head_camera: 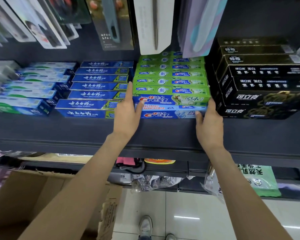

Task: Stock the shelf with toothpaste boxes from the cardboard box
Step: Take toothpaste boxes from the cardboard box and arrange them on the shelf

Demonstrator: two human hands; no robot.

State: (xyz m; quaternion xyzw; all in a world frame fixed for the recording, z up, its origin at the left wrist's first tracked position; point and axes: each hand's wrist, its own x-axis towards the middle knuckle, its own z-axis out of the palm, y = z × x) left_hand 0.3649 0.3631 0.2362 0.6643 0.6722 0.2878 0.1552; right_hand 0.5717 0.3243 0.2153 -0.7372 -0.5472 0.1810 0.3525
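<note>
Green Crest boxes [171, 82] sit stacked mid-shelf [93, 132], so we square them gently, left hand [126, 113] and right hand [209, 122] with straight fingers pressing both ends, cardboard box [33, 196] below.

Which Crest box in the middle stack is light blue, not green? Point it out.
The bottom Crest box, the only light blue one, lying under the green Crest boxes. The left hand and right hand flank its two ends.

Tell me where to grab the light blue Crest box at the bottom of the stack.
Take the light blue Crest box by its two short ends, from the front. It lies lengthwise under the green boxes, so top and back are blocked; both hands already flank the ends.
</note>
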